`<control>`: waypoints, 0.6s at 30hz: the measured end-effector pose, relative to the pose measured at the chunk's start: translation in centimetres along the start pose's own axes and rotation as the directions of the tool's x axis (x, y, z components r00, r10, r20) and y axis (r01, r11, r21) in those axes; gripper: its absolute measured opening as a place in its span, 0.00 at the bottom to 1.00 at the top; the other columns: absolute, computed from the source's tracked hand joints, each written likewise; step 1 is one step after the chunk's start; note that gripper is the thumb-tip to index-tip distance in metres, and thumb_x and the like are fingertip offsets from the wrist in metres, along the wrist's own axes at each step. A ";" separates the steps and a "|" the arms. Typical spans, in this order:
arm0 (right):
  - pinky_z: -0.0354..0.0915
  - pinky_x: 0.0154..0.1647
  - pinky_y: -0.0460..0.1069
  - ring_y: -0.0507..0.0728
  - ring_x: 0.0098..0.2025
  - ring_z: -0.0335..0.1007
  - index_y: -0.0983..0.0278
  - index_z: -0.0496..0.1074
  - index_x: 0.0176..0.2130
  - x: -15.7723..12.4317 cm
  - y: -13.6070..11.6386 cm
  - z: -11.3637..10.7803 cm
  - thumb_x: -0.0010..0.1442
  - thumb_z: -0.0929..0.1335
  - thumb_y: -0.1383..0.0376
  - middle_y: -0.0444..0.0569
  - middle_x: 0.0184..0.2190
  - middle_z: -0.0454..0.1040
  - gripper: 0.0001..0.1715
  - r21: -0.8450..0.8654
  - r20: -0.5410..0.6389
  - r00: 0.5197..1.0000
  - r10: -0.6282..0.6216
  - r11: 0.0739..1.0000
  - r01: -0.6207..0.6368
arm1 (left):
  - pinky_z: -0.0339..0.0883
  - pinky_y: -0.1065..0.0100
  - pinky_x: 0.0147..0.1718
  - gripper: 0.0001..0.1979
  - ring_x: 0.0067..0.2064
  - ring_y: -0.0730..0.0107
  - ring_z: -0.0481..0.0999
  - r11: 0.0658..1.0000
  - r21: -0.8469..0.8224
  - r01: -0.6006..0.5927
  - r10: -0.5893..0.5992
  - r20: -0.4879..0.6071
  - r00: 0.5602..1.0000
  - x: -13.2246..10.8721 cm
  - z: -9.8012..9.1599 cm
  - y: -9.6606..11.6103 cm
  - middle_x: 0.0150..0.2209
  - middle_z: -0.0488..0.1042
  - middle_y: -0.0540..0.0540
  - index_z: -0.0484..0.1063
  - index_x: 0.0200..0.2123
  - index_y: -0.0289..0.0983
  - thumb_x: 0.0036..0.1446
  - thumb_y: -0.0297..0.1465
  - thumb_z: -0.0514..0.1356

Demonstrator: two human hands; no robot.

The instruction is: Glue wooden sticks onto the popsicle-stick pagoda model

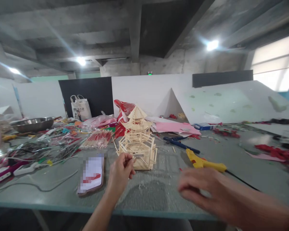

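A pagoda model (137,141) built of thin wooden sticks stands upright on the table in front of me. My left hand (121,170) is at its lower left front, thumb and fingers pressed together; anything between them is too small or hidden to name. Whether this hand touches the model I cannot tell. On the right, my right hand (202,187) is smeared by motion, its fingers curled. Just beyond it lies a yellow glue gun (204,162) with a black cable. Blue-handled pliers (181,143) rest behind the glue gun.
A phone (91,175) lies left of my left hand. Bagged sticks (97,138), cables and scraps crowd the left side, with a metal bowl (33,124) farther back. Behind the model are a red bag (121,112) and pink paper (175,127). Red scraps (274,152) lie right.
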State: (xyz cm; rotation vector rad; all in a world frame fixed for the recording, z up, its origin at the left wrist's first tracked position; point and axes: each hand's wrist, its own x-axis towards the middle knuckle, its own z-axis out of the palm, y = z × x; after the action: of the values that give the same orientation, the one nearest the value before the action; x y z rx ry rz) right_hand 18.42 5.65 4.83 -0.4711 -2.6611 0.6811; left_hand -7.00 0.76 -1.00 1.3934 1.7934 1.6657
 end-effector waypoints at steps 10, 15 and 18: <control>0.59 0.43 0.50 0.57 0.41 0.65 0.71 0.70 0.39 14.4 1.0 -0.6 0.56 0.64 0.67 0.55 0.37 0.72 0.12 -0.438 0.105 0.958 -0.267 0.852 0.286 | 0.60 0.74 0.19 0.10 0.17 0.73 0.70 0.970 0.241 0.021 -0.004 -0.071 0.997 0.6 0.8 -0.6 0.18 0.71 0.52 0.67 0.33 0.36 0.54 0.35 0.51; 0.61 0.37 0.47 0.55 0.37 0.68 0.71 0.70 0.40 16.3 2.2 -0.5 0.52 0.65 0.66 0.53 0.36 0.73 0.15 -0.310 0.231 0.954 -0.189 0.916 0.256 | 0.60 0.73 0.21 0.10 0.17 0.71 0.71 0.963 0.270 0.018 0.011 -0.103 0.995 0.5 1.0 -0.2 0.17 0.71 0.53 0.67 0.33 0.37 0.55 0.36 0.50; 0.61 0.35 0.46 0.54 0.36 0.68 0.71 0.70 0.40 16.9 2.6 -0.3 0.51 0.66 0.64 0.53 0.36 0.73 0.17 -0.242 0.269 0.950 -0.160 0.943 0.227 | 0.60 0.72 0.21 0.10 0.18 0.72 0.71 0.958 0.286 -0.004 0.037 -0.110 0.993 0.5 1.1 -0.2 0.19 0.73 0.52 0.67 0.33 0.37 0.55 0.36 0.50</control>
State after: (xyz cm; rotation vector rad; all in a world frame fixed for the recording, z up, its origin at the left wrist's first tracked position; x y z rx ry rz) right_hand 4.19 14.65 8.05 -0.1937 -3.0021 0.3350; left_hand -6.49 1.80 -1.30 1.4596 2.1627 1.5729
